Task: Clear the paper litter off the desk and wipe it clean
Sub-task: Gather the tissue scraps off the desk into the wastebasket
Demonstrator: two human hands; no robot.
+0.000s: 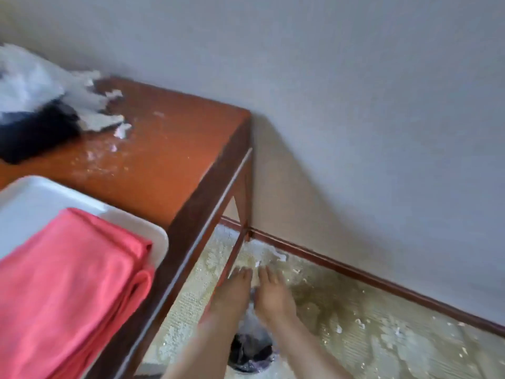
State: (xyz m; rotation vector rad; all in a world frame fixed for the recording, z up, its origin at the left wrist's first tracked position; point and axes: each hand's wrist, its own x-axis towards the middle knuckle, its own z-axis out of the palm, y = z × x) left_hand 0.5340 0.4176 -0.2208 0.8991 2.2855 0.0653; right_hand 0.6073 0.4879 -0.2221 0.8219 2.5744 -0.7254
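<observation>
Bench: I see a reddish-brown wooden bench [175, 149] running from the near left to its far right corner against the wall [355, 91]; its top is dusted with pale crumbs and specks.
Paper litter: torn white paper scraps [93, 105] lie heaped at the far left of the bench top, with smaller bits trailing toward the middle.
Dark thing: a black object [35, 132], too blurred for me to name, sits just beside the scraps on the left.
Tray: a white tray [30, 198] rests on the near left of the bench, and a folded pink cloth [71, 283] lies on it.
Hands: my left hand [235, 288] and right hand [273, 291] are held side by side past the bench's right edge, above the floor; each grip is spread, fingers straight, holding nothing.
Bin: below the hands I see a small bin [251, 351] with a clear liner and dark contents.
Floor: pale patterned carpet [369, 332] with white bits scattered on it.
Room: plain grey-white wall, dark wooden skirting board [382, 280] along its foot.
</observation>
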